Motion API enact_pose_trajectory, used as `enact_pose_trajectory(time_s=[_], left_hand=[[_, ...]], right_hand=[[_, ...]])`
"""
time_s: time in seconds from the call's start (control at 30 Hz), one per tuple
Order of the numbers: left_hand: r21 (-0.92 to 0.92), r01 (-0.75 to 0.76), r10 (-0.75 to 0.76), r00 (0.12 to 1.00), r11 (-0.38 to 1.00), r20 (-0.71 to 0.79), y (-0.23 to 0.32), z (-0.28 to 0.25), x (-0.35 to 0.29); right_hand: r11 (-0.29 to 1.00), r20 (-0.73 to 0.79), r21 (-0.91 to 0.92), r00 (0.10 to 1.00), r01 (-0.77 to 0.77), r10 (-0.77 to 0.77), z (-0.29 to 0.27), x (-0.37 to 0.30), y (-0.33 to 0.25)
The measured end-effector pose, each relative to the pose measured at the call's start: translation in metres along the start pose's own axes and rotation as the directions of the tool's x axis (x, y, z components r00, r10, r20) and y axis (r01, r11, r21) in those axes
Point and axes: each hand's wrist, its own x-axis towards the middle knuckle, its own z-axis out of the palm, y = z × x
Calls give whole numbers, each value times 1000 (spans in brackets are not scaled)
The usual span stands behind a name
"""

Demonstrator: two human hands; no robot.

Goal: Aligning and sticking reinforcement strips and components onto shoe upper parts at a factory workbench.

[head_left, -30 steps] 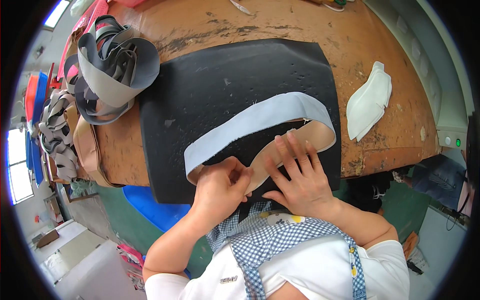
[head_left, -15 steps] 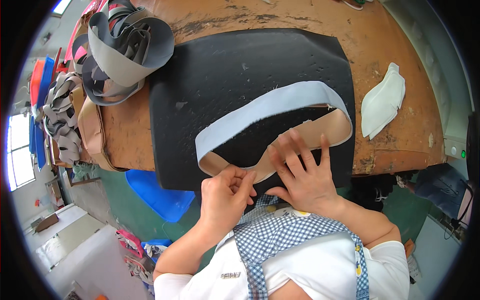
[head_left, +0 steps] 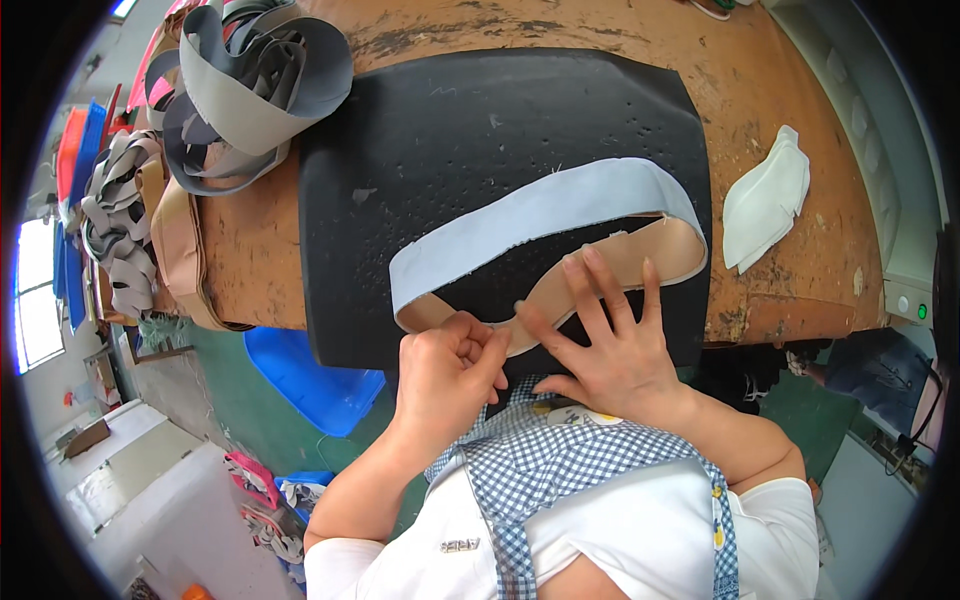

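A looped strip of sheet material (head_left: 530, 212), pale blue-grey on one face and tan on the other, stands on its edge on a black mat (head_left: 450, 130). Its near side dips inward toward me. At that near edge my left hand (head_left: 452, 365) is closed, thumb and fingertips pinched at the strip; its fingertips are partly hidden. My right hand (head_left: 618, 350) lies against the tan face just to the right, fingers spread and stretched out, with the thumb pointing left.
Curled grey strips (head_left: 250, 100) are heaped on the worn brown table (head_left: 760, 100) at the far left, with folded tan strips (head_left: 180, 255) nearer. White cut pieces (head_left: 767, 205) lie on the right. A blue plastic tub (head_left: 315, 385) is below the table's front edge.
The fingers of my right hand have shifted slightly up and left along the strip. My left hand stays pinched at the near edge, slightly higher in view.
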Motion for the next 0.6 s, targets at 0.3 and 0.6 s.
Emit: enact_pose_trajectory(time_s=[0.3, 0.6], left_hand=[[-111, -52, 43, 996, 992, -83, -10, 8, -6], [-66, -20, 15, 997, 998, -82, -7, 5, -4]], right_hand=[[979, -49, 31, 978, 202, -201, 8, 2, -7], [986, -77, -8, 983, 164, -165, 13, 1, -11]])
